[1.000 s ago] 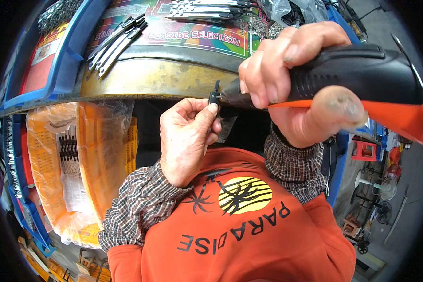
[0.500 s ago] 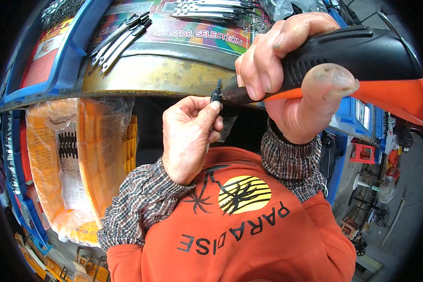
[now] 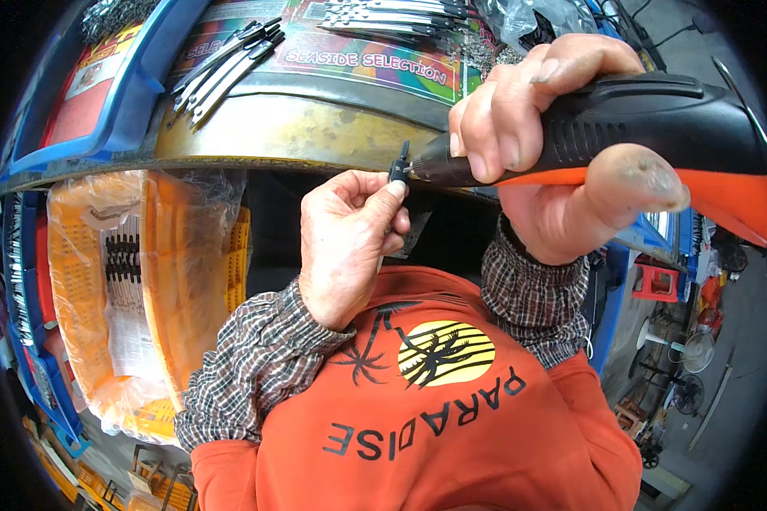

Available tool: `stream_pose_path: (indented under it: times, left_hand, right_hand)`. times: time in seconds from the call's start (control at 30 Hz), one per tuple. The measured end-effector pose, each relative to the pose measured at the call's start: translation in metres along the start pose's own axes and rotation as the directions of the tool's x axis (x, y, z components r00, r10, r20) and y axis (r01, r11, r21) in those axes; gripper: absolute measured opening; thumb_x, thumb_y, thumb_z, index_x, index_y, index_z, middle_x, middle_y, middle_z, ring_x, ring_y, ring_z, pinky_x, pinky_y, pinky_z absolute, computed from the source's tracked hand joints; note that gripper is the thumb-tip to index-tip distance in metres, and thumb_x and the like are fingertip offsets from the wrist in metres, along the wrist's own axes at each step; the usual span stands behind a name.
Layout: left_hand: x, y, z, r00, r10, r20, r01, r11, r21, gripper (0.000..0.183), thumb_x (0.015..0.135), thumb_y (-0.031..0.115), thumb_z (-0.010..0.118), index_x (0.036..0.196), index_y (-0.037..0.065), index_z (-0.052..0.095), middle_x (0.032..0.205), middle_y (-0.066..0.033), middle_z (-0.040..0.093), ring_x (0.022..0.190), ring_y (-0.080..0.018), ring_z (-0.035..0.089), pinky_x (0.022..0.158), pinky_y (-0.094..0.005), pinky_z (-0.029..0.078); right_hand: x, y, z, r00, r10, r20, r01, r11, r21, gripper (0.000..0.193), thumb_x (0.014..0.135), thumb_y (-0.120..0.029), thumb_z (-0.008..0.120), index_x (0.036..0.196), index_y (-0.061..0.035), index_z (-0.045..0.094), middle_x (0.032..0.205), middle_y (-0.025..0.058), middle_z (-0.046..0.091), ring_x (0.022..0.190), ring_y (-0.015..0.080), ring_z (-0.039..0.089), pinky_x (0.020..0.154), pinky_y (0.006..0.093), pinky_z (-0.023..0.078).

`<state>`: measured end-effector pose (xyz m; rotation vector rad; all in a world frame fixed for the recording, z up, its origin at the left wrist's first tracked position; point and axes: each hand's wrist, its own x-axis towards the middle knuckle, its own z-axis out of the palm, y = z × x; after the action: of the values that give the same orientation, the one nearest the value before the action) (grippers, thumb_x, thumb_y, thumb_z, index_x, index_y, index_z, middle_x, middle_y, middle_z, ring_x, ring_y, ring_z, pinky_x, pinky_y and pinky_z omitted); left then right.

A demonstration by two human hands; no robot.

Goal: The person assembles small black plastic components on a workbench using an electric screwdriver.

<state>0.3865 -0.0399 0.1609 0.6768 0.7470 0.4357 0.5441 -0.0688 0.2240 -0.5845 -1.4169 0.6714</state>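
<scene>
My right hand (image 3: 562, 153) grips a black and orange electric screwdriver (image 3: 656, 119), its fingers wrapped over the body and the thumb sticking out along the underside. The tool lies nearly level with its tip pointing left. My left hand (image 3: 349, 234) pinches a small black part (image 3: 400, 166) between thumb and fingers, just off the bench edge. The screwdriver's bit meets the side of this part, or comes very near it. Whatever else of the part lies inside my left hand is hidden.
On the bench lie a small stack of black-and-silver strips (image 3: 230, 68) and a larger pile (image 3: 392, 17) behind. Small metal pieces (image 3: 477, 47) are scattered beside it. A blue tray (image 3: 111, 102) stands left; below it, a plastic-lined yellow crate (image 3: 153, 298) holds similar strips.
Both hands have shifted slightly right with the screwdriver and the black part. The bit stays at the part's side, and both grips look the same.
</scene>
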Motion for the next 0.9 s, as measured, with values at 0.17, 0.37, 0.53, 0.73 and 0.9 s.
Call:
stream_pose_path:
  times: [0.17,0.37,0.53,0.73,0.9]
  left_hand:
    - [0.0,0.0,0.0,1.0,0.001,0.005,-0.001,1.0,-0.009,0.01,0.086,0.004,0.058,0.09,-0.005,0.055,0.066,-0.0048,0.055,0.054,-0.0066,0.049,0.044,-0.0176,0.038]
    - [-0.003,0.002,0.0,1.0,-0.005,0.004,0.005,1.0,0.01,0.008,0.086,0.003,0.058,0.089,-0.003,0.055,0.074,-0.0042,0.055,0.059,-0.0083,0.051,0.044,-0.0174,0.036]
    - [-0.001,0.003,0.0,1.0,-0.017,0.001,0.017,1.0,0.011,0.008,0.086,0.003,0.058,0.09,-0.003,0.054,0.075,-0.0039,0.055,0.06,-0.0084,0.051,0.044,-0.0176,0.036]
    - [-0.001,0.004,0.001,0.999,-0.04,0.001,0.04,0.999,0.027,0.01,0.086,0.005,0.058,0.09,-0.003,0.054,0.076,-0.0039,0.055,0.06,-0.0084,0.05,0.045,-0.0175,0.037]
    - [-0.001,0.003,0.0,0.999,-0.037,0.009,0.036,0.999,0.029,0.011,0.086,0.006,0.059,0.091,-0.003,0.054,0.077,-0.0039,0.057,0.06,-0.0078,0.051,0.046,-0.0171,0.039]
  right_hand:
    - [0.002,0.004,-0.002,0.998,-0.014,0.065,0.013,1.0,0.014,0.074,0.072,-0.068,0.055,0.103,-0.0011,0.047,0.066,0.0025,0.05,0.054,0.0137,0.052,0.053,0.0295,0.045]
    - [0.002,0.006,-0.001,1.0,-0.012,0.01,0.012,0.999,0.029,0.074,0.072,-0.068,0.054,0.102,-0.001,0.047,0.065,0.0025,0.049,0.054,0.0134,0.051,0.051,0.0291,0.044]
    - [0.003,0.007,-0.001,1.0,0.025,0.016,-0.025,0.999,0.021,0.069,0.075,-0.067,0.054,0.099,-0.0029,0.047,0.065,0.0021,0.048,0.053,0.0123,0.05,0.051,0.0284,0.043]
    - [0.004,0.011,0.003,0.998,0.059,-0.01,-0.058,0.997,0.048,0.065,0.077,-0.063,0.055,0.1,-0.0035,0.047,0.064,0.0021,0.048,0.054,0.0122,0.05,0.053,0.0282,0.043]
    - [-0.001,0.021,-0.012,0.979,0.189,0.078,-0.199,0.793,0.575,0.04,0.079,-0.023,0.065,0.102,0.0056,0.049,0.076,0.0192,0.057,0.07,0.0265,0.058,0.066,0.0383,0.047]
